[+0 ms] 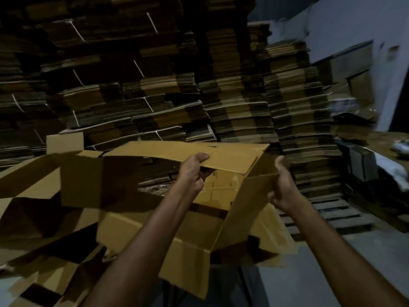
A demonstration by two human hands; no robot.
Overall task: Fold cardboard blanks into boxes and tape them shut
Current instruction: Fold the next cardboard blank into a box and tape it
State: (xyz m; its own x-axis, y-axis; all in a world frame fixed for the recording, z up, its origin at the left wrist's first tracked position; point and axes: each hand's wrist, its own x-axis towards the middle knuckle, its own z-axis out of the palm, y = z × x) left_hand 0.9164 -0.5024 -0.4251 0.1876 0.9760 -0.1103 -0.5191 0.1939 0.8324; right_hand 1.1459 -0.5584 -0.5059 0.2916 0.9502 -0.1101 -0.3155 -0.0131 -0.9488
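Note:
A brown cardboard blank point(155, 231) is held up in front of me, partly opened into a box shape with loose flaps hanging at its lower end. My left hand point(193, 171) grips the far panel's edge, thumb on top and fingers curled under it. My right hand point(282, 187) grips the edge of the right side panel point(245, 202), which slants down toward me. A printed label shows inside the box between my hands. No tape is in view.
More opened and flattened cardboard pieces point(55, 173) lie at the left and lower left. Tall stacks of bundled flat blanks point(232, 89) fill the background. A wooden pallet point(327, 213) sits at the right on the grey floor point(332, 273).

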